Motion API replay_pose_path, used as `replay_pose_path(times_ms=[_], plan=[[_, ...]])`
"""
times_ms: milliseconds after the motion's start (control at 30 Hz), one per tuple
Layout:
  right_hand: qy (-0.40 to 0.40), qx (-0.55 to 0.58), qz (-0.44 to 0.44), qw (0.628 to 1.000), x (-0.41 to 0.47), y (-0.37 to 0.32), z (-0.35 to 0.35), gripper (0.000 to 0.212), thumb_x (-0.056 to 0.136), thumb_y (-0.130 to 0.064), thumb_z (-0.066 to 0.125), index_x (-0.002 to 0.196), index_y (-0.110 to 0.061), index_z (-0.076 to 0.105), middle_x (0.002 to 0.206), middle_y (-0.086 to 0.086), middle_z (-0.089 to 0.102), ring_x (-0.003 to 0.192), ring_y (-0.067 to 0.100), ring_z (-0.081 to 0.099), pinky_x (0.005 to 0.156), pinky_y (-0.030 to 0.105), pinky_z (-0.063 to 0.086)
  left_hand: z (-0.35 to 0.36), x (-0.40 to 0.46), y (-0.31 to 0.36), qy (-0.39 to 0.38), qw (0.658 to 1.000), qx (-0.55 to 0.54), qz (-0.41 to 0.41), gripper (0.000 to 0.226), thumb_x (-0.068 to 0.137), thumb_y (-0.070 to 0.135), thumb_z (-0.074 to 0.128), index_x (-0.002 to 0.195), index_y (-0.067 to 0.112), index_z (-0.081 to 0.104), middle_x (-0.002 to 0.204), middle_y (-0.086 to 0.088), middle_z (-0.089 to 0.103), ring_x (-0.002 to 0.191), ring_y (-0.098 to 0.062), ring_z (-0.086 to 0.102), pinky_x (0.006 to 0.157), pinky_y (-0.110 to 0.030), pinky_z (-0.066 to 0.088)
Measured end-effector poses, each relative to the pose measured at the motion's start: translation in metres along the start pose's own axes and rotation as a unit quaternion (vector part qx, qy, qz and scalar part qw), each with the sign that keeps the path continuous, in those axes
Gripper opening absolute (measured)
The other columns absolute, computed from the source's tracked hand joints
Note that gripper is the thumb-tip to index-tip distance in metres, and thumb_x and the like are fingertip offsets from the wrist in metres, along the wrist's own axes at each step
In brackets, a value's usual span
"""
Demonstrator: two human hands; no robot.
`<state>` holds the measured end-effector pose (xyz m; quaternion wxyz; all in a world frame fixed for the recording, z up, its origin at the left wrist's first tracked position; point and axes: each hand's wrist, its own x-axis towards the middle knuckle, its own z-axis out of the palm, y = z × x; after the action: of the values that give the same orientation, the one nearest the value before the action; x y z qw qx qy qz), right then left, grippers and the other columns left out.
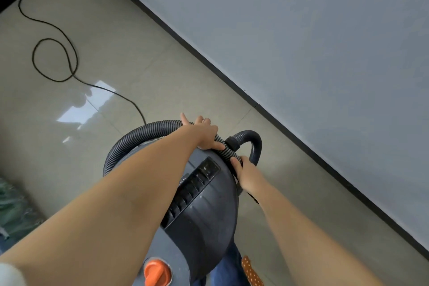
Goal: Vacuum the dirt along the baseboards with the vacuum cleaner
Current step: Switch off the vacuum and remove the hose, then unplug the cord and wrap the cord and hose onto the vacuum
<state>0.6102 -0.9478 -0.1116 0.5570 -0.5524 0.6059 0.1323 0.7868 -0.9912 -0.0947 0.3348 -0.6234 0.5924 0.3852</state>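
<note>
At frame centre, both hands grip the hose (144,133) atop the vacuum cleaner (202,211): left hand (206,135), right hand (243,171) nearer the baseboard (278,121), which runs diagonally upper-left to lower-right.

Green bundle (14,206) at left edge, on tiled floor (130,72)

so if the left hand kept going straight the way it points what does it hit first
Probably bare floor, then the black baseboard further on. The left hand grips the hose; depth is hard to judge.
</note>
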Motion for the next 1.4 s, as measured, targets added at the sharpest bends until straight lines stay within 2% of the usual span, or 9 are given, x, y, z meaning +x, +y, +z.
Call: replay_pose_path(times_ms=[133, 300, 367, 500, 667, 800, 933, 1233, 1400], plan=[[0.017, -0.017, 0.008, 1.000, -0.007, -0.004, 0.000, 0.039, 0.104, -0.041, 0.035, 0.120, -0.009, 0.051, 0.100, 0.004, 0.060, 0.089, 0.022, 0.054, 0.066, 0.029, 0.035, 0.010, -0.011, 0.006, 0.049, 0.998, -0.040, -0.021, 0.065, 0.093, 0.061, 0.036, 0.142, 0.019, 0.036, 0.151, -0.011, 0.028, 0.143, -0.030, 0.013, 0.107, -0.072, -0.002], [0.035, -0.055, 0.019, 0.998, -0.028, -0.031, -0.020, 0.042, 0.103, -0.036, 0.036, 0.131, -0.008, 0.051, 0.129, 0.013, 0.057, 0.117, 0.030, 0.053, 0.083, 0.029, 0.036, 0.030, -0.059, 0.002, 0.197, 0.966, -0.168, -0.004, 0.044, 0.099, 0.036, 0.039, 0.139, 0.018, 0.042, 0.147, -0.006, 0.035, 0.140, -0.025, 0.022, 0.116, -0.050, 0.015], [0.057, -0.065, -0.013, 0.996, -0.044, -0.051, -0.032, 0.037, 0.103, -0.030, 0.036, 0.127, -0.008, 0.054, 0.126, 0.011, 0.059, 0.109, 0.026, 0.054, 0.082, 0.028, 0.037, 0.032, -0.091, -0.009, 0.251, 0.941, -0.225, 0.001, 0.040, 0.099, 0.033, 0.040, 0.135, 0.016, 0.048, 0.143, -0.006, 0.041, 0.135, -0.025, 0.032, 0.112, -0.041, 0.025], [0.092, -0.100, -0.076, 0.988, -0.081, -0.101, -0.047, 0.032, 0.102, -0.024, 0.037, 0.124, -0.010, 0.055, 0.120, 0.008, 0.061, 0.094, 0.021, 0.052, 0.076, 0.025, 0.035, 0.021, -0.162, -0.045, 0.312, 0.893, -0.324, -0.015, 0.031, 0.099, 0.025, 0.042, 0.124, 0.013, 0.056, 0.125, -0.008, 0.055, 0.115, -0.026, 0.051, 0.096, -0.037, 0.042], [0.106, -0.142, -0.173, 0.969, -0.131, -0.170, -0.039, 0.027, 0.101, -0.021, 0.037, 0.107, -0.007, 0.060, 0.105, 0.012, 0.066, 0.090, 0.026, 0.058, 0.079, 0.036, 0.047, 0.010, -0.244, -0.093, 0.360, 0.857, -0.364, -0.058, 0.026, 0.098, 0.019, 0.042, 0.113, 0.010, 0.062, 0.111, -0.010, 0.065, 0.096, -0.027, 0.059, 0.080, -0.032, 0.047], [0.133, -0.172, -0.252, 0.943, -0.172, -0.224, -0.002, 0.028, 0.102, -0.020, 0.037, 0.114, -0.008, 0.058, 0.098, 0.004, 0.059, 0.089, 0.024, 0.059, 0.079, 0.035, 0.048, 0.020, -0.308, -0.134, 0.417, 0.832, -0.358, -0.076, 0.029, 0.099, 0.019, 0.038, 0.114, 0.011, 0.062, 0.107, -0.007, 0.066, 0.093, -0.024, 0.059, 0.075, -0.029, 0.045], [0.163, -0.220, -0.315, 0.909, -0.205, -0.279, 0.058, 0.028, 0.101, -0.020, 0.037, 0.118, -0.009, 0.058, 0.108, 0.006, 0.062, 0.094, 0.023, 0.059, 0.084, 0.039, 0.051, 0.057, -0.363, -0.197, 0.455, 0.810, -0.356, -0.103, 0.030, 0.099, 0.018, 0.037, 0.115, 0.013, 0.061, 0.106, -0.005, 0.065, 0.086, -0.020, 0.056, 0.070, -0.027, 0.041], [0.170, -0.320, -0.377, 0.852, -0.266, -0.393, 0.210, 0.028, 0.102, -0.023, 0.034, 0.120, -0.011, 0.053, 0.121, 0.009, 0.051, 0.096, 0.025, 0.056, 0.084, 0.037, 0.049, 0.161, -0.482, -0.357, 0.484, 0.790, -0.346, -0.148, 0.031, 0.097, 0.019, 0.035, 0.116, 0.017, 0.060, 0.112, -0.001, 0.063, 0.097, -0.020, 0.059, 0.084, -0.034, 0.050], [0.164, -0.338, -0.392, 0.840, -0.272, -0.434, 0.260, 0.027, 0.101, -0.026, 0.035, 0.121, -0.016, 0.052, 0.122, 0.006, 0.050, 0.091, 0.023, 0.057, 0.080, 0.037, 0.051, 0.181, -0.514, -0.418, 0.511, 0.772, -0.338, -0.170, 0.030, 0.095, 0.018, 0.037, 0.113, 0.016, 0.060, 0.107, -0.002, 0.065, 0.088, -0.018, 0.057, 0.079, -0.032, 0.050]])
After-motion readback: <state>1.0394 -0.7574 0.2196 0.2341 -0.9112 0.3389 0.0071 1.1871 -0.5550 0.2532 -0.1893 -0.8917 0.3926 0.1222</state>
